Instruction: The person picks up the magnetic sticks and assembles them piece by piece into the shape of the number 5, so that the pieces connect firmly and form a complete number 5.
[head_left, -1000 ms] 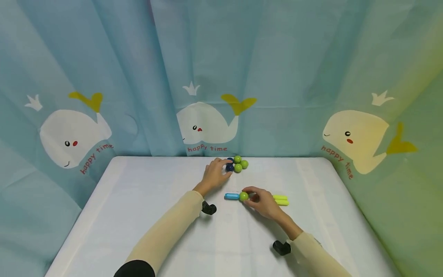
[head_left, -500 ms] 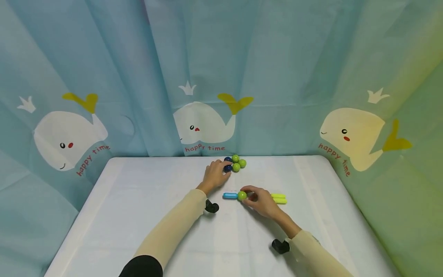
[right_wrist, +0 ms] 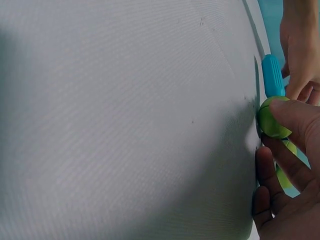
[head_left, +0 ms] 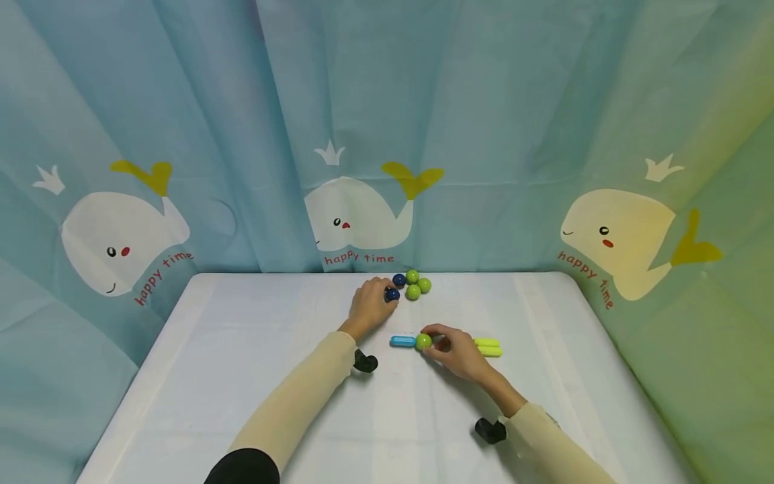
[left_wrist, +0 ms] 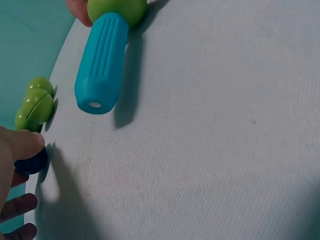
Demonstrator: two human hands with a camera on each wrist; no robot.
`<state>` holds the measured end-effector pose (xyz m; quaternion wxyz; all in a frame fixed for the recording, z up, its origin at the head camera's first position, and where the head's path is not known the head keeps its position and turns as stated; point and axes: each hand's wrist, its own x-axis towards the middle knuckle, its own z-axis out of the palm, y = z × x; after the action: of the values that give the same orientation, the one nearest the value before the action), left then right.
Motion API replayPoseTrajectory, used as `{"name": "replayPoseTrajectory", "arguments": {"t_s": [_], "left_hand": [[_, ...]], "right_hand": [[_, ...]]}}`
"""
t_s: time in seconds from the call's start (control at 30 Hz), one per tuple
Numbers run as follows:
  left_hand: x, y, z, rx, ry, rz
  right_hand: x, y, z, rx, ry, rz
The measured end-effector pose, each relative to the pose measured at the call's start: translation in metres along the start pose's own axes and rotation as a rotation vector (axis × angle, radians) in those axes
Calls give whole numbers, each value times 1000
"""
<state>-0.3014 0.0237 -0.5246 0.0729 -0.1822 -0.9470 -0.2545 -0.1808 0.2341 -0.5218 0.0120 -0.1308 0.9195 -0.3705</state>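
Observation:
My left hand (head_left: 370,306) pinches a dark blue ball (head_left: 392,294) at the back of the white table (head_left: 242,376); the ball shows under my thumb (left_wrist: 22,147) in the left wrist view as a dark blue ball (left_wrist: 31,162). A second dark blue ball (head_left: 398,279) and three green balls (head_left: 416,286) lie just right of it. My right hand (head_left: 456,351) grips a green ball (head_left: 424,341) joined to a blue stick (head_left: 402,341); the blue stick (left_wrist: 102,62) and the green ball (right_wrist: 272,117) show close up. Two yellow-green sticks (head_left: 488,347) lie beyond my right hand.
A blue curtain (head_left: 387,134) printed with whales hangs behind and beside the table. Black wrist mounts (head_left: 365,363) sit at both wrists. The table's back edge runs right behind the ball cluster.
The dark blue ball in my left hand has come a little away from the cluster, toward the left and front. My right hand stays put on the green ball.

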Motion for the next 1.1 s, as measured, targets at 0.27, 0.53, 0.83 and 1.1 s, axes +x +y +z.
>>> {"name": "replayPoseTrajectory", "arguments": {"t_s": [0.27,0.53,0.83,1.1], "left_hand": [[-5,-4,-7,-37,-1,-23],[-12,-17,-8,-117,-85,44],[-29,-26,-19,-248,-160,81],[-43,-32,-27,-268,-201,59]], "right_hand": [[0,0,1,4,-2,0],[1,-1,0,-5,2,25],[7,-1,0,-16,15,42],[10,-1,1,-6,38,58]]}}
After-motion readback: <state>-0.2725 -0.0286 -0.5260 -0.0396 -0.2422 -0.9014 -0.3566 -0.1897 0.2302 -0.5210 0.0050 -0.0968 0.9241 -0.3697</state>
